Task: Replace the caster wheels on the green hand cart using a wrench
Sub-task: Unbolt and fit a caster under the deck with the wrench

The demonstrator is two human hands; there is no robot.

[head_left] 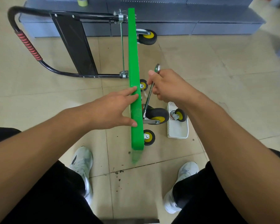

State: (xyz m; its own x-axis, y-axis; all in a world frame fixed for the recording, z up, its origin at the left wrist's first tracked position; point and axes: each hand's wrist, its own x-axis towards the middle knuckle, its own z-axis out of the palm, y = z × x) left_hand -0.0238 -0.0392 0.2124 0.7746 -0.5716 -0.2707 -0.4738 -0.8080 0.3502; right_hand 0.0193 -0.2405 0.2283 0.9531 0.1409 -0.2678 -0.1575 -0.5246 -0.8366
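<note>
From the head view, the green hand cart (133, 46) stands tipped on its long edge on the tiled floor (217, 62), its deck upright and seen edge-on. Its black handle (14, 15) reaches out to the left, and its wheels point to the right. The left grip (115, 109) is open, with straight fingers and thumb pressed against the top edge of the deck near its close end. The right grip (166, 86) is closed around the upper part of a silver wrench (148, 96), whose ring end sticks out above the knuckles. The wrench slants down toward the deck, and its lower end meets the metal mount of a large black caster wheel (158, 114) with a yellow hub. Two smaller wheels (149, 137) sit either side of it along the deck, and another large wheel (147, 37) sits at the far end. Just right of the caster, a white basket (178, 131) lies on the floor with a spare wheel (180, 114) inside. White shoes (82, 160) and black trousers show at the bottom, and grey shelving (200, 21) runs along the back.
</note>
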